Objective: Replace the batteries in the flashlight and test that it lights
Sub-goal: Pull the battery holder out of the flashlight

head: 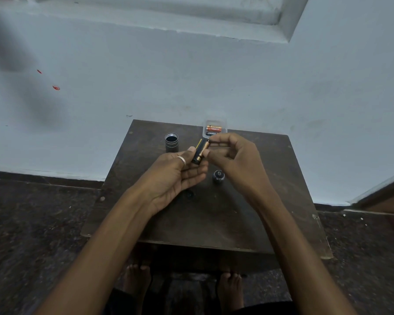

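Note:
A black and gold battery (200, 150) is held above the dark wooden table (214, 219), tilted with one end up and away from me. My right hand (233, 158) pinches it between thumb and forefinger. My left hand (180, 176), with a ring on one finger, lies palm up under the lower end and touches the battery with its thumb. The flashlight body (171, 142) stands upright at the back left of the table with its open end up. Its black tail cap (218, 176) sits on the table below my right hand.
A clear plastic case (214, 128) with an orange battery and a dark one sits at the table's back edge against the pale blue wall. A small dark part (190, 193) lies near my left wrist. My bare feet show under the table's front edge.

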